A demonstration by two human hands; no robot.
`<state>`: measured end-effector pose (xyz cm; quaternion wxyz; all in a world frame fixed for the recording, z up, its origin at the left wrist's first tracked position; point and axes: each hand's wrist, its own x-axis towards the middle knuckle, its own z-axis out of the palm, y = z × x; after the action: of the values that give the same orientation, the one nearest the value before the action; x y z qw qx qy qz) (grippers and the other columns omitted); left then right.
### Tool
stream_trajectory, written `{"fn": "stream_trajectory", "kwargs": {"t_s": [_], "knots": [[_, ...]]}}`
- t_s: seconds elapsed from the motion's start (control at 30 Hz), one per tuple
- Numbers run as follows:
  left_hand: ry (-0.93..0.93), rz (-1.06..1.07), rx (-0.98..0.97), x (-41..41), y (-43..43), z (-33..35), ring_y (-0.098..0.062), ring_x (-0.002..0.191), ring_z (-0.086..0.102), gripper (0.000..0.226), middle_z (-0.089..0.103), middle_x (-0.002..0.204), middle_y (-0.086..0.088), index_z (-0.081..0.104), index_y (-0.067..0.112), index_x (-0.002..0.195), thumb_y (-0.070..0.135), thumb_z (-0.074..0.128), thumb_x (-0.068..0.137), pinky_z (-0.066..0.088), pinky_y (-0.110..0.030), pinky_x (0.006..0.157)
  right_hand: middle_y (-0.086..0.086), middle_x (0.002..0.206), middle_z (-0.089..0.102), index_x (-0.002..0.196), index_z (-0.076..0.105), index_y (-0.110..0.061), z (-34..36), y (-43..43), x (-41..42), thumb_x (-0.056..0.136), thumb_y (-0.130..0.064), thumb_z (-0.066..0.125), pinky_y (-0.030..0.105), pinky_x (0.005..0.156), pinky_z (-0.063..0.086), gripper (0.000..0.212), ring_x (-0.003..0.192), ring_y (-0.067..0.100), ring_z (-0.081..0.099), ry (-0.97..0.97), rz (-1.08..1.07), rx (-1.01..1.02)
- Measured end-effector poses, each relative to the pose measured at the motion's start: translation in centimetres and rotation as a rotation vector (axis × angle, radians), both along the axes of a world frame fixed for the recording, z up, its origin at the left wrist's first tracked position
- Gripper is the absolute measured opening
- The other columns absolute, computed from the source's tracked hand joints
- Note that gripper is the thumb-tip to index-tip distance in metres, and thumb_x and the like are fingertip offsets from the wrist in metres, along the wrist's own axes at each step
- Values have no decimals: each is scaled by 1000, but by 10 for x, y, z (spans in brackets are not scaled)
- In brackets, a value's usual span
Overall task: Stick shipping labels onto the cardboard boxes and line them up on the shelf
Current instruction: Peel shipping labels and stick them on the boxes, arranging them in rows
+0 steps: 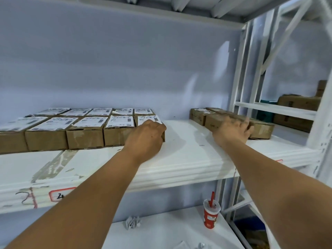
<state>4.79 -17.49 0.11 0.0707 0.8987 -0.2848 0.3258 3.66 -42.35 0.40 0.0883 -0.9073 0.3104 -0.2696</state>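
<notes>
Several brown cardboard boxes with white shipping labels stand in two rows on the left of the white shelf [188, 141]. My left hand [146, 136] grips the rightmost front labelled box [150, 120], fingers curled over its right end. On the right of the shelf lies a cluster of unlabelled brown boxes [260, 128]. My right hand [233, 129] reaches onto the nearest one [214, 122], fingers spread over its top; the hand is blurred. A box at the back of that cluster [197, 115] carries a crumpled white paper.
White shelf uprights [240, 83] stand right of the boxes, with larger cartons [298, 103] on the neighbouring rack. On the lower shelf stand a red paper cup with a straw [211, 215] and crumpled paper [133, 222]. A red-framed tag [60, 194] marks the shelf edge.
</notes>
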Motion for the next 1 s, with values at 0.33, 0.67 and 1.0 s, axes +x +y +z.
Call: {"fn": "stream_trajectory", "kwargs": {"t_s": [0.33,0.67,1.0], "knots": [[-35,-5,-43,-5,-1,2,-26,111,52,34,61,111,-7,59,15,117,9,46,86,45,-36,76,6,121,42,116,58,-20,-5,9,-6,85,-50,55,42,91,45,43,111,29,43,-167,307,-81],[-99,-103,49,-12,0,4,-26,96,61,44,68,94,-4,66,15,103,24,33,75,54,-35,71,-10,126,53,118,58,-36,-1,70,-26,77,-54,62,29,93,37,45,123,14,38,-194,638,-47],[-100,27,239,-21,-2,2,-19,126,38,52,46,136,0,29,17,143,27,39,93,36,-33,97,-10,128,46,130,50,-37,-12,91,-27,78,-53,62,32,106,22,55,129,14,28,-220,708,-62]]}}
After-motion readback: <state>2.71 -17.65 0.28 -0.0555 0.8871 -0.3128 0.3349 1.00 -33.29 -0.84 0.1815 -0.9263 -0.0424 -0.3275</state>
